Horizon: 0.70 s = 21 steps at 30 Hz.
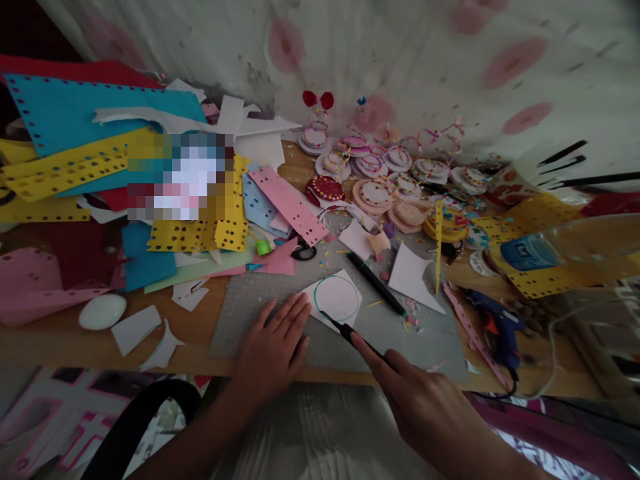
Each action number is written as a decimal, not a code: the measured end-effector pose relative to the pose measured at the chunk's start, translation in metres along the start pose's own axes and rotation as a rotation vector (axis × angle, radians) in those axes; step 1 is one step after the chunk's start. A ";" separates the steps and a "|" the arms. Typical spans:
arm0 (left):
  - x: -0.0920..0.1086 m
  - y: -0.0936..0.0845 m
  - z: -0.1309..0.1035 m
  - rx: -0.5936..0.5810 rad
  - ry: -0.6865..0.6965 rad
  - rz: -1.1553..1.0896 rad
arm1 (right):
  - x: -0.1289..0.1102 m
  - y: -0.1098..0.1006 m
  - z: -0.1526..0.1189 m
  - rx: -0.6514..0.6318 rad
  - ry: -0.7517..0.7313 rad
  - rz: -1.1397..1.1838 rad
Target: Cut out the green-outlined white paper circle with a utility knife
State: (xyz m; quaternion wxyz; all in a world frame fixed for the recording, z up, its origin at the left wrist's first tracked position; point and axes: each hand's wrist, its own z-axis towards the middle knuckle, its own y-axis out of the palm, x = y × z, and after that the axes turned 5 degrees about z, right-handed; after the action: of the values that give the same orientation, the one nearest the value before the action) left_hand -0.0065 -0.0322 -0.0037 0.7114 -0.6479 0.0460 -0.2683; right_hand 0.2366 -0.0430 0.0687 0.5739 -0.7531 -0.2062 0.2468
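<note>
Your flat left hand (280, 337) seemingly steadies the white paper with a green circle (337, 301) on the grey mat, while your right hand (417, 393) grips the slim black cutting tool (347, 331), apparently for control.

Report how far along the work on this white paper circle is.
Already done: a green outline is drawn on the white paper. In hand: the right hand holds a slim black tool, its tip at the outline's lower left, while the left hand rests at the paper's left edge. Left: corners remain outside the line, so freeing the circle seems mostly undone.
</note>
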 end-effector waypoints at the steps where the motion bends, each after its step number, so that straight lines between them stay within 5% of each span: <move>1: 0.000 0.000 0.000 -0.003 0.000 0.000 | 0.002 -0.001 0.000 -0.007 -0.010 -0.006; 17: -0.002 0.001 0.001 -0.035 0.012 0.023 | 0.026 0.000 -0.017 -0.055 -0.063 -0.013; 21: -0.004 -0.002 0.001 -0.052 0.032 0.032 | 0.036 -0.015 -0.022 0.008 -0.016 0.055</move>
State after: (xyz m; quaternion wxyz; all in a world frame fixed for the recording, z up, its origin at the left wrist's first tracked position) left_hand -0.0104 -0.0299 -0.0027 0.6976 -0.6610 0.0748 -0.2660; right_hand 0.2783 -0.0340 0.0831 0.5682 -0.7543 -0.1891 0.2691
